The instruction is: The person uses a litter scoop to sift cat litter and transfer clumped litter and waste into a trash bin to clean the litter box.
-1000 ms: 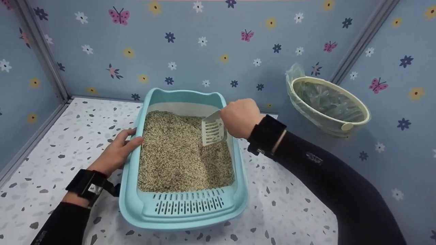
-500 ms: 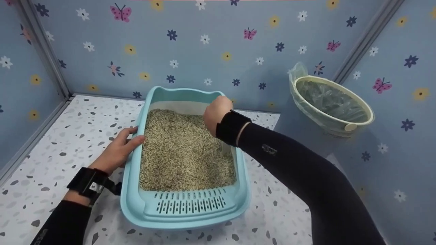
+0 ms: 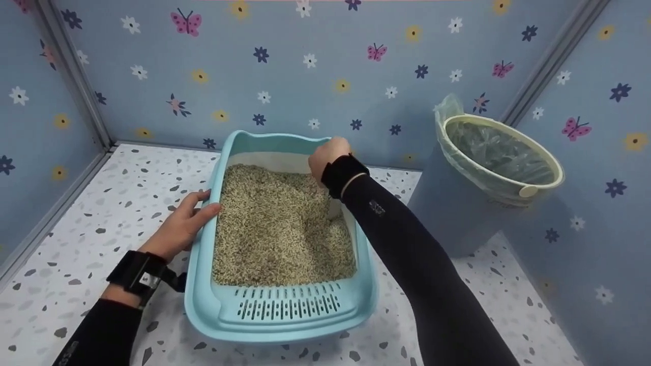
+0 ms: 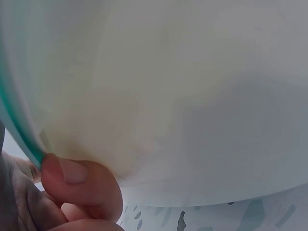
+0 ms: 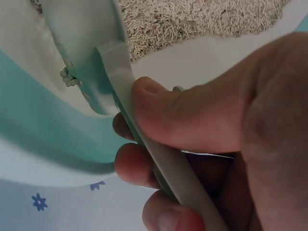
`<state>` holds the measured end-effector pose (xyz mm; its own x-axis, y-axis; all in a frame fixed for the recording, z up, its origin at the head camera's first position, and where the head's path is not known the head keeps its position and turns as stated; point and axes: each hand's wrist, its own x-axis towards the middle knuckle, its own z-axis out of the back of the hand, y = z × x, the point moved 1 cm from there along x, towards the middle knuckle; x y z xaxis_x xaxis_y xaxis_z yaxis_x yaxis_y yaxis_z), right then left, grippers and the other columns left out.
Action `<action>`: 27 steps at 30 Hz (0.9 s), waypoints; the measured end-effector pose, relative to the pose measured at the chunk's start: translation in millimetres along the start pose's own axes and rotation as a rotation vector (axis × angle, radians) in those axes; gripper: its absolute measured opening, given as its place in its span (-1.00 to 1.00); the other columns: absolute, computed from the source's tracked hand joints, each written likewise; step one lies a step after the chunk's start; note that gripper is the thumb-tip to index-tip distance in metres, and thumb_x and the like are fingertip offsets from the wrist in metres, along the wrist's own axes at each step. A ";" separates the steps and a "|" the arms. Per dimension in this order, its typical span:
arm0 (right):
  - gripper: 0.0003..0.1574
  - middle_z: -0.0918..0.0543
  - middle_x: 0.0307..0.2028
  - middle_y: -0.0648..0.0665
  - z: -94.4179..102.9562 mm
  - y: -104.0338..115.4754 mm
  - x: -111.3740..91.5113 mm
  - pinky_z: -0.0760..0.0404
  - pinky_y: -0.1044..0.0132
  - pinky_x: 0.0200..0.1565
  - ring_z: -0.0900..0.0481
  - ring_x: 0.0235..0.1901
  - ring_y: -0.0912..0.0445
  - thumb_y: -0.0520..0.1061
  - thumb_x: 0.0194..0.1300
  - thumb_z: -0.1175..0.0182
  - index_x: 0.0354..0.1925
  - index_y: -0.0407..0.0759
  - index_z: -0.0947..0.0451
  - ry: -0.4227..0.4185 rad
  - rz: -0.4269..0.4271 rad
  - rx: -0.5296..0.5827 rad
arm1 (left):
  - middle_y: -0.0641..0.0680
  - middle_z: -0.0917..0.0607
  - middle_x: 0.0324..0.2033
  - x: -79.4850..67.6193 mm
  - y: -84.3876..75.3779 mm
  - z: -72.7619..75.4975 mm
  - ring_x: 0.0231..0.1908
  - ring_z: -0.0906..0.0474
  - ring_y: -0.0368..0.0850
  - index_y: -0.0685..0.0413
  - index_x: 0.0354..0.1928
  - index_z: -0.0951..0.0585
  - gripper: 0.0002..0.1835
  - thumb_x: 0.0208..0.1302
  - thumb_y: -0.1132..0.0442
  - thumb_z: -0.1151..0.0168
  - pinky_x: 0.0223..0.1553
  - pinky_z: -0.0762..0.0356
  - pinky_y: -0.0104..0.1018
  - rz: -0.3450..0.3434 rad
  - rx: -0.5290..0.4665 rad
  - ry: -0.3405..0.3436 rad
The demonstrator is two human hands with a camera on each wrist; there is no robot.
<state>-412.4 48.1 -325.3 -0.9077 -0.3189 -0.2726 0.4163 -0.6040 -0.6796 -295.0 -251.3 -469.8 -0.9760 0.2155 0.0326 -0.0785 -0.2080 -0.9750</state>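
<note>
We see a white table (image 3: 91, 223) strewn with irregular chips, some pale grey, others darker, and small specks between them. Directly on it, about the middle, we find a light blue tray (image 3: 285, 328), its slotted end near us and its long sides running from near to far. At the far right we make out a grey-blue bin (image 3: 457, 223) with a cream rim, standing on the same top, well apart from the tray.

Wrist views dim, left seemingly blurred
</note>
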 end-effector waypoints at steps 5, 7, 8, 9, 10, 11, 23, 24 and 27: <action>-0.42 -0.15 -0.55 0.02 -3.8 -5.4 9.4 -0.15 0.16 -0.42 -0.12 -0.52 0.11 -0.07 0.72 -0.03 -0.52 0.05 -0.10 -0.053 -0.009 0.033 | 0.56 -0.52 0.32 -1.7 1.4 -1.7 0.06 -0.74 0.27 0.06 0.82 0.09 -0.10 0.77 -0.17 -0.06 -0.14 -0.87 0.06 0.013 -0.002 0.000; -0.41 -0.14 -0.56 0.02 -5.9 -7.4 12.1 -0.15 0.15 -0.42 -0.10 -0.52 0.10 -0.08 0.71 -0.03 -0.53 0.05 -0.09 -0.080 -0.011 0.066 | 0.56 -0.52 0.33 -1.5 1.5 -1.9 0.06 -0.74 0.26 0.06 0.82 0.10 -0.09 0.77 -0.17 -0.07 -0.14 -0.87 0.06 0.017 -0.003 -0.003; -0.38 -0.15 -0.56 0.02 -7.0 -8.2 13.6 -0.18 0.14 -0.41 -0.11 -0.52 0.10 -0.04 0.72 -0.07 -0.55 0.05 -0.10 -0.092 -0.007 0.093 | 0.56 -0.53 0.32 -1.1 1.3 -2.0 0.05 -0.75 0.26 0.06 0.82 0.09 -0.09 0.77 -0.17 -0.07 -0.15 -0.88 0.06 0.016 -0.005 -0.007; -0.35 -0.18 -0.57 0.02 -8.6 -9.0 15.8 -0.23 0.14 -0.41 -0.15 -0.52 0.10 0.02 0.72 -0.12 -0.56 0.05 -0.13 -0.099 -0.001 0.124 | 0.56 -0.53 0.31 -0.8 1.2 -2.0 0.05 -0.75 0.26 0.06 0.82 0.08 -0.10 0.77 -0.17 -0.08 -0.15 -0.88 0.06 0.017 -0.008 -0.008; -0.33 -0.23 -0.57 0.02 -10.4 -9.8 18.1 -0.31 0.13 -0.40 -0.20 -0.52 0.10 0.10 0.72 -0.17 -0.56 0.04 -0.17 -0.102 0.005 0.160 | 0.55 -0.54 0.30 -0.4 0.9 -1.9 0.04 -0.75 0.25 0.06 0.82 0.08 -0.10 0.77 -0.17 -0.08 -0.14 -0.88 0.06 0.018 -0.010 -0.009; -0.32 -0.30 -0.56 0.01 -12.5 -10.8 20.8 -0.42 0.12 -0.37 -0.27 -0.50 0.09 0.20 0.69 -0.22 -0.56 0.04 -0.22 -0.100 0.007 0.197 | 0.56 -0.55 0.29 0.1 0.6 -1.8 0.03 -0.76 0.25 0.06 0.82 0.08 -0.10 0.77 -0.17 -0.08 -0.15 -0.88 0.06 0.017 -0.011 -0.008; -0.56 -0.51 -0.49 -0.02 -30.1 4.3 51.6 -0.69 0.07 -0.21 -0.46 -0.46 0.05 0.02 0.64 -0.16 -0.45 -0.01 -0.36 -0.176 0.012 0.450 | 0.52 -0.58 0.28 0.7 -0.9 0.8 0.04 -0.77 0.27 0.00 0.82 0.05 -0.10 0.76 -0.19 -0.09 -0.14 -0.88 0.08 0.018 -0.013 -0.012; -0.59 -0.45 -0.52 -0.02 -32.6 8.4 54.4 -0.61 0.08 -0.28 -0.40 -0.48 0.04 -0.05 0.62 -0.12 -0.45 0.00 -0.33 -0.176 0.016 0.483 | 0.52 -0.58 0.28 0.6 -0.7 0.4 0.04 -0.76 0.27 0.00 0.82 0.05 -0.10 0.76 -0.19 -0.10 -0.14 -0.88 0.08 0.018 -0.012 -0.012; -0.58 -0.42 -0.52 -0.01 -40.1 21.0 64.2 -0.45 0.10 -0.32 -0.36 -0.48 0.04 -0.03 0.69 -0.06 -0.43 -0.01 -0.39 -0.179 0.029 0.601 | 0.51 -0.58 0.28 0.9 -0.3 -0.7 0.05 -0.76 0.27 0.01 0.82 0.03 -0.11 0.75 -0.18 -0.11 -0.13 -0.87 0.08 0.017 -0.012 -0.014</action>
<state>-463.9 44.2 -384.4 -0.8943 -0.4275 -0.1318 0.4447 -0.8817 -0.1578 -295.7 -250.4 -469.6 -0.9799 0.1986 0.0192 -0.0596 -0.1998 -0.9780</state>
